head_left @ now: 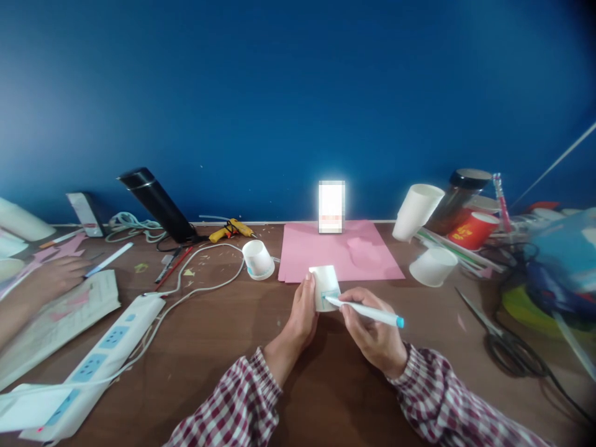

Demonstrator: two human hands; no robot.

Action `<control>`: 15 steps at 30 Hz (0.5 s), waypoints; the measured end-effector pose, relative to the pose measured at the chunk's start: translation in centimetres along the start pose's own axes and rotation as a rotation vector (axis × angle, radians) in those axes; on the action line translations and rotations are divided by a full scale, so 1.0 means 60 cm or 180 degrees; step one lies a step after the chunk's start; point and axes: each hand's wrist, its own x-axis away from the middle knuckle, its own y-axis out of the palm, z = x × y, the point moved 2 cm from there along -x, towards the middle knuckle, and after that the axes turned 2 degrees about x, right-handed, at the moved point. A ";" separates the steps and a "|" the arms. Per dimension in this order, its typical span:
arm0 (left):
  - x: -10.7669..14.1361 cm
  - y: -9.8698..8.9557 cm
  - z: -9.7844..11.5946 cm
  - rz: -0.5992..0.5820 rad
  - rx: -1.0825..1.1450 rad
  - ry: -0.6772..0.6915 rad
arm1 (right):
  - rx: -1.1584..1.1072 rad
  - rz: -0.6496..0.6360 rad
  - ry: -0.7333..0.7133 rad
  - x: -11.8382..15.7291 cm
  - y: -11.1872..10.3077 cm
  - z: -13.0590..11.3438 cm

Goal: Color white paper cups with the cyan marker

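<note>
Marking white cup (326, 283) just above the desk (335, 391): left grip (302, 313) holds it, right grip (372, 335) pinches blue-ended marker (372, 312). Blue lines low on its wall; rest of visible side looks blank. Upturned cup (256, 256), left, has blue near its rim.

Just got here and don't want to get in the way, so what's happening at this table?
The left hand steadies a small white paper cup, while the right hand holds a white marker with a blue end, its tip at blue marks on the cup. Pink paper sheets lie just beyond. At far left, another person's hand rests near a printed sheet.
</note>
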 end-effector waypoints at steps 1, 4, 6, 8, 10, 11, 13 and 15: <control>0.000 -0.001 0.000 0.0001 0.0007 0.0033 | -0.0010 0.0036 0.0010 0.000 0.000 0.000; -0.002 -0.002 -0.002 -0.0029 0.0057 0.0083 | -0.0044 0.0080 0.0034 -0.001 -0.001 0.001; -0.003 -0.004 -0.005 -0.0033 0.0081 0.0043 | -0.0059 0.0040 0.0034 -0.001 -0.001 0.000; -0.005 -0.005 -0.007 -0.0005 0.0098 0.0004 | -0.0077 -0.0021 0.0045 -0.001 0.000 0.000; -0.006 -0.005 -0.007 0.0049 0.0110 -0.0022 | -0.0088 -0.0061 0.0074 0.000 0.001 0.000; -0.007 -0.005 -0.007 0.0075 0.0114 -0.0032 | -0.0094 -0.0059 0.0093 0.000 0.001 0.001; -0.006 -0.004 -0.006 0.0102 0.0115 -0.0056 | -0.0112 -0.0002 0.0126 0.000 0.001 0.003; -0.006 -0.003 -0.005 0.0107 0.0122 -0.0072 | -0.0119 0.0043 0.0135 0.000 0.001 0.003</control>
